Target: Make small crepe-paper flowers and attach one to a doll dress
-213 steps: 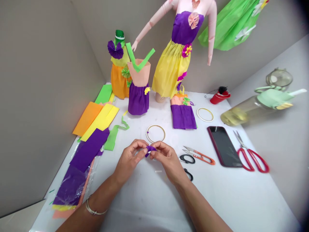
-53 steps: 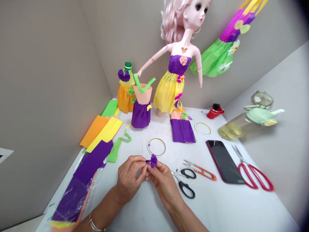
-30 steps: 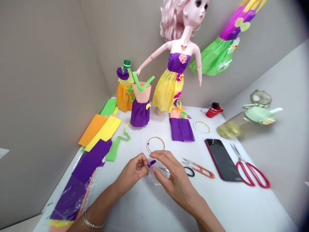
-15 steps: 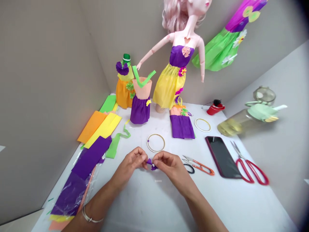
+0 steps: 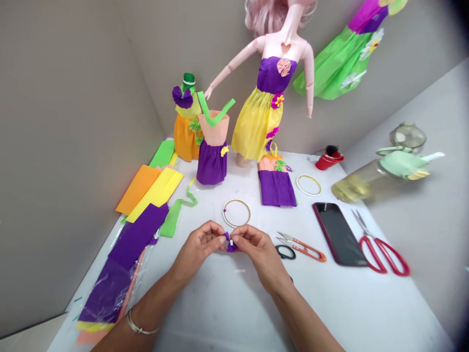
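The reference point is the thin gold ring (image 5: 236, 200) lying flat on the white tabletop (image 5: 366, 303). All positions are given from this ring.

**Hands.** The left hand (image 5: 198, 249) and right hand (image 5: 261, 254) are directly below the ring, with their fingertips meeting near its lower edge. Both hands are closed in a pinch on the small gathered piece of purple crepe paper (image 5: 230, 247), which sits between them. A tiny white fleck shows on top of this piece. A silver bangle (image 5: 137, 325) encircles the left wrist. A small white paper scrap (image 5: 239, 270) lies on the tabletop below the ring, near the right hand.

**Right of the ring.** Black-handled scissors (image 5: 285, 252) lie just beside the right hand, partly hidden by it. Orange-handled thread snips (image 5: 306, 249) lie next to them. Farther right are a dark smartphone (image 5: 339, 234) and red-handled scissors (image 5: 383, 256).

**Above the ring.** A purple-and-peach paper garment (image 5: 276, 189) lies flat toward the right, with a second ring (image 5: 308, 186) beside it. A paper-dressed bottle (image 5: 211, 166) stands toward the left. Behind them stands a doll in a purple and yellow paper dress (image 5: 256, 117).

**Left of the ring.** A green crepe-paper strip (image 5: 172, 217) lies nearest. Beyond it are overlapping sheets of purple (image 5: 137, 235), yellow (image 5: 156, 194), and orange (image 5: 134, 188) crepe paper.
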Demonstrator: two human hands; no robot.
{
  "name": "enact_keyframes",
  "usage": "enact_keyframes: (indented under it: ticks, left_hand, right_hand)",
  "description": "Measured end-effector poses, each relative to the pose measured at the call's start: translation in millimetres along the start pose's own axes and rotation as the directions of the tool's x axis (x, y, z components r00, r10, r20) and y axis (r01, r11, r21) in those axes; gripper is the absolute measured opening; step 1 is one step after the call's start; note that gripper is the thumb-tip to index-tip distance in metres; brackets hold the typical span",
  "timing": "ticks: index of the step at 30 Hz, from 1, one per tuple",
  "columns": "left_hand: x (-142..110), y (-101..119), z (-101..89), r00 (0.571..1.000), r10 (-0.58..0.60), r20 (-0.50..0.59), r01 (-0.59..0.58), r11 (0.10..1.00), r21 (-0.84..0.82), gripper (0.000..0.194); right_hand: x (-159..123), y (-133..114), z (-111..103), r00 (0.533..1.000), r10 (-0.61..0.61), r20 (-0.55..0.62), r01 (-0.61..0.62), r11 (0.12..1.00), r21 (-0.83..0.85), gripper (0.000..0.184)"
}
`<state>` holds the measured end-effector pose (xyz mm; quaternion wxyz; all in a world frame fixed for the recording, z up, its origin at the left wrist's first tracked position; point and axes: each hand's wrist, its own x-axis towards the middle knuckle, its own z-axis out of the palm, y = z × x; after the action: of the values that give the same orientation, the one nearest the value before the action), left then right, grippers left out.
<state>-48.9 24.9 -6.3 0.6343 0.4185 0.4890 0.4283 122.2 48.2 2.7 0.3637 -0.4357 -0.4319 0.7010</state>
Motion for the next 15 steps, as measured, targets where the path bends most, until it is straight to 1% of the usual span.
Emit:
enact_keyframes:
  ticks: [5, 11, 15]
  left_hand:
    - [-0.3, 0.2, -1.1, 1.000, 0.012, -0.013, -0.012, 1.000, -0.003, 0.015]
    - [0.2, -1.0, -2.1, 1.000, 0.019, 0.002, -0.019, 1.000, 0.022, 0.016]
    - [1.0, 1.2, -0.6, 1.000, -0.003, 0.016, 0.003, 1.000, 0.003, 0.017]
  right_hand:
    - [-1.3, -1.2, 1.7, 0.999, -0.019, 0.051, 0.020, 1.000, -0.007, 0.020]
    - [-2.0, -2.3, 3.0, 0.999, -0.015, 0.046, 0.014, 1.000, 0.027, 0.018]
    - [-3.8, -5.4, 1.5, 1.000, -0.008, 0.025, 0.009, 1.000, -0.022, 0.016]
